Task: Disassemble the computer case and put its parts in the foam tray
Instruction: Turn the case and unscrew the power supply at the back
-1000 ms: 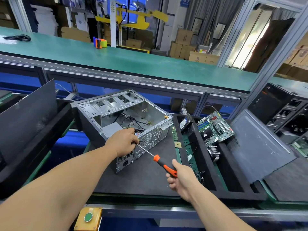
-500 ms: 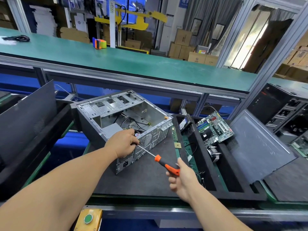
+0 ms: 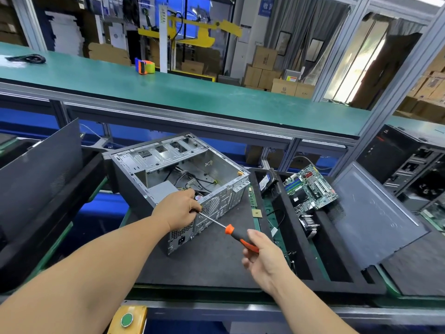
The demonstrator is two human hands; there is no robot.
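An open grey computer case (image 3: 168, 162) lies on its side on the black foam tray (image 3: 207, 261), with loose cables inside. My left hand (image 3: 179, 209) rests on the case's rear panel, fingers curled around the tip end of a screwdriver (image 3: 234, 233). My right hand (image 3: 261, 255) grips its orange and black handle, and the shaft points at the rear panel. In the tray's right slots sit a green motherboard (image 3: 310, 186), a hard drive (image 3: 266, 182), a heatsink (image 3: 309, 224), a memory stick (image 3: 251, 196) and a small CPU chip (image 3: 257, 213).
A grey side panel (image 3: 375, 213) leans at the tray's right end. Another dark panel (image 3: 38, 169) stands at the left. A second black case (image 3: 409, 160) is at the far right. A green conveyor (image 3: 168, 90) runs behind. A green button box (image 3: 127, 319) sits at the near edge.
The screwdriver handle and my right hand have shifted slightly right and down. My left hand stays on the case's rear panel.
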